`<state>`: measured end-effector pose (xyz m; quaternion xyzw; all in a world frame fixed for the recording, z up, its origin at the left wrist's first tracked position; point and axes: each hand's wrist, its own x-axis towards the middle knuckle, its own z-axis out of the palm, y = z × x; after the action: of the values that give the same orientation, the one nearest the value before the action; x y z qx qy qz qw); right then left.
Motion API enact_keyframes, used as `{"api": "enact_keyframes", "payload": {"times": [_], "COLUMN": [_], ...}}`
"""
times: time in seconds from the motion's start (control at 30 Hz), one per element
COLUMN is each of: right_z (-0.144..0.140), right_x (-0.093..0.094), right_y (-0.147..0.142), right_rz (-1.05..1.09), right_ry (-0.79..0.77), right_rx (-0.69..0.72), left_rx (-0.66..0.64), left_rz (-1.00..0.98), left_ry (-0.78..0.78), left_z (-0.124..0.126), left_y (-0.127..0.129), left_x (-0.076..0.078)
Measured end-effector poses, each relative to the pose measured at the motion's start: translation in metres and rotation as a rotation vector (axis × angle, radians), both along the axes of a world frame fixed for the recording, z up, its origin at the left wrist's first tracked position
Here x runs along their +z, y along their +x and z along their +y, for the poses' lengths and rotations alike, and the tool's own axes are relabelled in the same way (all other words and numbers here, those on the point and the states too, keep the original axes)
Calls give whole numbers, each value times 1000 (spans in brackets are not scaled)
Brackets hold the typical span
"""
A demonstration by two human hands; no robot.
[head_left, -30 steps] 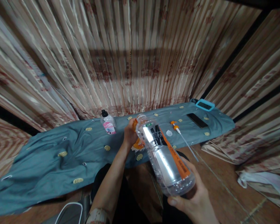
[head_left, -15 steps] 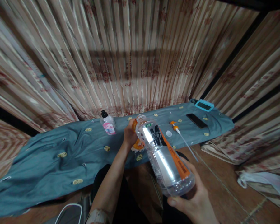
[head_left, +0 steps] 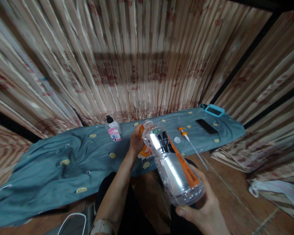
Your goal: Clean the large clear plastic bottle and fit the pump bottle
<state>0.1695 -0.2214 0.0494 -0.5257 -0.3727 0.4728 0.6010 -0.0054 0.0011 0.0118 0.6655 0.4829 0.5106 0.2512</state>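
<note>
Bottle (head_left: 171, 166), same tilt as before

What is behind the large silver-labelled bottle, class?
Past its edge, part of an orange item at the left hand and teal cloth show; whatever the silver label covers cannot be seen.

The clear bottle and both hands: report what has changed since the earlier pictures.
Nothing visibly changed; nothing was taken hold of or let go. The right hand still holds the tilted clear bottle near its base, and the left hand still holds a partly hidden orange item by the bottle's neck. The pump, phone and pink-labelled bottle stayed put.
</note>
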Motion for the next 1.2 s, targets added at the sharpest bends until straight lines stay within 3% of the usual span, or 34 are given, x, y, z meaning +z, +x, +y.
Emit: {"api": "enact_keyframes", "payload": {"times": [0.67, 1.2], "right_z": [0, 1], "right_x": [1, 0], "right_y": [-1, -2], "right_rz": [-8, 23], "right_ry": [6, -3], "right_rx": [-17, -12], "left_rx": [2, 11], "left_rz": [-44, -42], "left_ry": [4, -42], "left_z": [1, -4], "left_y": [0, 1], "left_x": [-3, 7]}}
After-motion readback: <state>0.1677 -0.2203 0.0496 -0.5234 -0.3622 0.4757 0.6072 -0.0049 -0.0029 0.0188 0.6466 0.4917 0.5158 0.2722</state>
